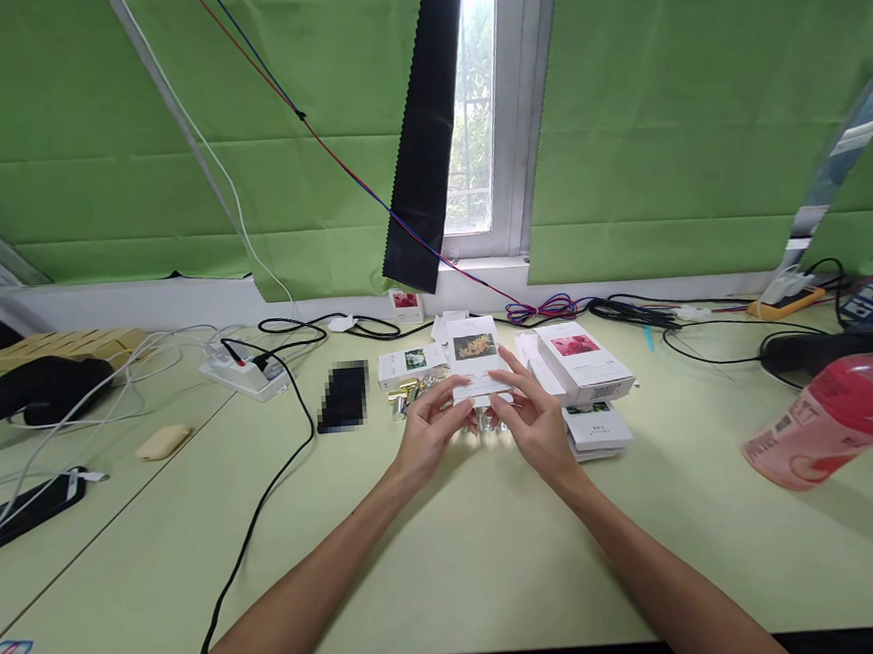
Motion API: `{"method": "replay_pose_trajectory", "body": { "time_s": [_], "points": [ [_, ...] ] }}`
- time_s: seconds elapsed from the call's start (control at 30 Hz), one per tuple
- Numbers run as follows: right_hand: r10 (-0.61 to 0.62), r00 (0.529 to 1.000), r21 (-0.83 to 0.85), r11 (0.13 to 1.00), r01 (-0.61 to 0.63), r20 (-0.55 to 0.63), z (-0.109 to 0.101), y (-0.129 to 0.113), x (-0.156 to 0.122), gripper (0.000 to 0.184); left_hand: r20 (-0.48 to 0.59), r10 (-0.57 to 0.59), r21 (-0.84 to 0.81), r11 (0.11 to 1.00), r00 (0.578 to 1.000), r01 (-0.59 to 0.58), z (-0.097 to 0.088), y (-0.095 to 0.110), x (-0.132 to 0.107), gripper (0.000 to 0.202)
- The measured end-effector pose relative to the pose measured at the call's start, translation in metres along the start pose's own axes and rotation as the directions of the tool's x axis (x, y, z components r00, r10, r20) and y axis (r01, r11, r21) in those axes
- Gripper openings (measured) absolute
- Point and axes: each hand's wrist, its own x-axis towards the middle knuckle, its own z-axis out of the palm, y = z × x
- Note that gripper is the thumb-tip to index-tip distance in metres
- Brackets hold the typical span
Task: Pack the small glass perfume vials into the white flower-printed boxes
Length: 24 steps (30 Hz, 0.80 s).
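Note:
Between my two hands is a small white box (475,349) with a picture of a yellowish plant on its front. My left hand (432,422) grips its lower left side, and my right hand (528,410) closes on the lower right, thumbs near the bottom edge. Small shiny metallic cylinders (404,397) lie beside my left hand, with more glinting beneath the fingers. Behind them rests a white box with a green picture (413,363). Right of my right hand, a larger white box with a pink flower picture (584,356) lies near a stack of white boxes (601,435).
A pixelated dark rectangle (343,395) and a black cable (259,509) are on the left, with a power strip (250,375) farther back. At right lies a pink bottle (824,424). Coiled cables (547,307) run along the wall under green curtains (690,100).

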Motion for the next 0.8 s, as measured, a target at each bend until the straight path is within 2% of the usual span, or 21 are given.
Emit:
{"method": "replay_pose_trajectory", "body": {
  "time_s": [0.8],
  "points": [
    [-0.019, 1.0, -0.014, 1.0, 0.018, -0.011, 0.0003, -0.0009, 0.0003, 0.027, -0.004, 0.014, 0.019, 1.0, 1.0, -0.014, -0.0026, -0.0032, 0.0017, 0.036]
  ]
}}
